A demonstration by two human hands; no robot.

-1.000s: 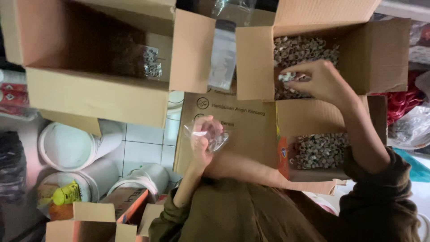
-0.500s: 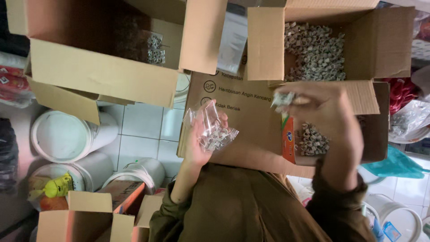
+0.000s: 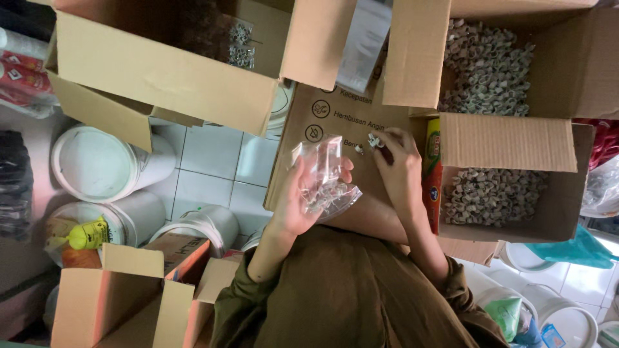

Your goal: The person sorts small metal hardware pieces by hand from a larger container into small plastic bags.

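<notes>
Clearly a spill threatens: her left hand (image 3: 298, 201) grips the floppy clear bag (image 3: 324, 175) above the flat carton (image 3: 361, 164), while her right hand (image 3: 394, 162) pinches small clips (image 3: 373, 139) just beside its narrow mouth.

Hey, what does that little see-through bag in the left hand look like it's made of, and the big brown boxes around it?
The small clear bag looks like thin glossy plastic film: transparent, crinkled, catching highlights. The brown boxes look like matte corrugated cardboard, with folded flaps and raw edges. The left hand holds the bag.
</notes>
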